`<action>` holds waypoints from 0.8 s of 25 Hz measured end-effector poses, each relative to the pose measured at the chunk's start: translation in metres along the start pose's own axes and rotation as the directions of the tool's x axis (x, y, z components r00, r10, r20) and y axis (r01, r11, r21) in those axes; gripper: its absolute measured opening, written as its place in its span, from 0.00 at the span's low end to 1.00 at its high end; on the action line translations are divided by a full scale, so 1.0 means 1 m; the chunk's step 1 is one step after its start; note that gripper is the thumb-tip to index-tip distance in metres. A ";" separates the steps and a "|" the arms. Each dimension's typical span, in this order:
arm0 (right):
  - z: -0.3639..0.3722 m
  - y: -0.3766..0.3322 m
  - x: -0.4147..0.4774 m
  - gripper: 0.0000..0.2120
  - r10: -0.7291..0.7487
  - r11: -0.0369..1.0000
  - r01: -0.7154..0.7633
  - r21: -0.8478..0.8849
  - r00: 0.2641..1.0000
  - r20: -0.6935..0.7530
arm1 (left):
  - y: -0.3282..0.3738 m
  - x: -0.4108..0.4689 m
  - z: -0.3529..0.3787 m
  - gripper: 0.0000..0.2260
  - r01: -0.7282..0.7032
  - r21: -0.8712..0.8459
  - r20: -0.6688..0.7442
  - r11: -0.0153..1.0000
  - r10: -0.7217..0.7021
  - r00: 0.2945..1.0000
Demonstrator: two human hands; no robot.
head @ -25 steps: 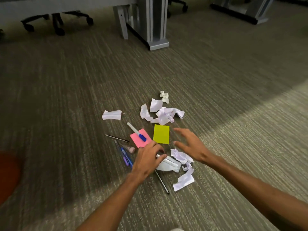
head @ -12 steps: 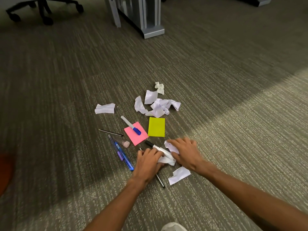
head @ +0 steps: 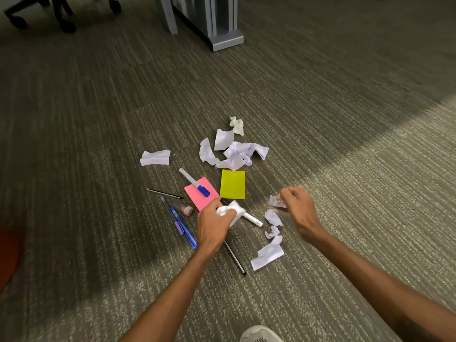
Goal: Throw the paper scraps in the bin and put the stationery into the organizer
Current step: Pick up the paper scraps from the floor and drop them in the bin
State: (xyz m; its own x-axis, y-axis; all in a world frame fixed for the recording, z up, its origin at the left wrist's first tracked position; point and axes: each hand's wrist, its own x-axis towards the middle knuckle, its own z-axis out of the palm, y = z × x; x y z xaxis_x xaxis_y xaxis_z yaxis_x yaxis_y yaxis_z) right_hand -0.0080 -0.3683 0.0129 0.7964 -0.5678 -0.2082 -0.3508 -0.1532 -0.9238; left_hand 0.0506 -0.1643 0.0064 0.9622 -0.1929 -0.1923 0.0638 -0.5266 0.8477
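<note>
A: Hand status?
B: Left hand (head: 215, 224) has its fingers (head: 223, 210) clenched round a crumpled white paper wad (head: 232, 211), just above the carpet (head: 345, 169). Right hand (head: 299, 208) pinches a small paper scrap (head: 276, 201) between thumb and fingertips.
A: What's under the left hand?
B: A white marker (head: 253, 219) pokes out to the right from beneath the wad. A black pen (head: 235, 257) runs toward the camera from under the wrist.
A: Rest of the paper?
B: Loose scraps (head: 270, 253) between the two hands, trailing nearer the camera. Bigger cluster (head: 234, 151) farther off, and one lone scrap (head: 155, 157) well to the left.
A: Stationery?
B: All on the carpet. Yellow sticky pad (head: 232, 184) just beside the pink sticky pad (head: 201, 197); a blue-capped marker (head: 194, 182) lies across the pink one. Left of those: a thin black pencil (head: 164, 193), a purple pen (head: 172, 215) and a blue pen (head: 184, 228) side by side, and a small clear tube (head: 182, 207).
A: Bin, organizer?
B: Can't identify either in view.
</note>
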 end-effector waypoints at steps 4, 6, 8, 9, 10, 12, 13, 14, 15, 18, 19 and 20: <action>-0.020 0.005 -0.001 0.08 -0.098 0.992 0.101 -0.076 0.994 0.039 | 0.005 -0.006 0.007 0.08 0.055 -0.033 0.120 0.998 -0.050 0.992; -0.027 0.011 -0.002 0.12 -0.104 0.990 0.111 -0.082 0.991 0.081 | 0.001 -0.013 0.012 0.08 -0.028 0.133 0.170 0.991 0.006 0.985; -0.028 0.018 -0.005 0.13 -0.146 0.955 0.163 -0.249 0.986 0.083 | 0.000 -0.023 0.019 0.12 -0.061 0.226 0.194 0.972 0.017 0.981; -0.027 0.020 -0.005 0.10 -0.169 0.911 0.195 -0.364 0.980 0.101 | 0.000 -0.027 0.024 0.14 -0.069 0.237 0.209 0.969 0.019 0.978; -0.024 0.022 -0.005 0.08 -0.185 0.852 0.228 -0.472 0.973 0.138 | 0.000 -0.029 0.029 0.17 -0.086 0.241 0.230 0.967 0.029 0.973; -0.016 0.027 -0.004 0.14 -0.157 0.739 0.276 -0.615 0.958 0.240 | 0.002 -0.035 0.039 0.23 -0.164 0.293 0.330 0.942 0.062 0.942; -0.012 0.028 -0.003 0.18 -0.124 0.695 0.286 -0.660 0.951 0.282 | 0.002 -0.039 0.046 0.27 -0.235 0.360 0.387 0.903 0.085 0.918; -0.008 0.031 -0.002 0.20 -0.091 0.653 0.296 -0.698 0.945 0.315 | 0.000 -0.043 0.054 0.29 -0.308 0.433 0.431 0.847 0.106 0.896; -0.004 0.033 -0.002 0.20 -0.071 0.615 0.310 -0.725 0.938 0.340 | -0.002 -0.047 0.061 0.30 -0.367 0.483 0.457 0.795 0.128 0.880; 0.004 0.040 0.001 0.15 -0.087 0.567 0.355 -0.743 0.923 0.374 | -0.010 -0.055 0.073 0.20 -0.410 0.495 0.444 0.766 0.182 0.877; 0.004 0.041 0.002 0.13 -0.106 0.580 0.359 -0.731 0.923 0.369 | -0.012 -0.055 0.074 0.18 -0.426 0.477 0.452 0.769 0.201 0.869; 0.004 0.042 0.003 0.11 -0.129 0.610 0.361 -0.706 0.924 0.361 | -0.014 -0.057 0.075 0.17 -0.450 0.453 0.468 0.769 0.224 0.855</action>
State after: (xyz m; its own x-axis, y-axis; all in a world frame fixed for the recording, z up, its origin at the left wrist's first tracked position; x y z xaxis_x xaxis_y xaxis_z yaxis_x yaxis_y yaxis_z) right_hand -0.0183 -0.3731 -0.0274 0.9587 -0.2126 -0.1892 -0.2740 -0.8692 -0.4116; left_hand -0.0246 -0.2082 -0.0316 0.7131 -0.6703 -0.2053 -0.5038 -0.6936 0.5148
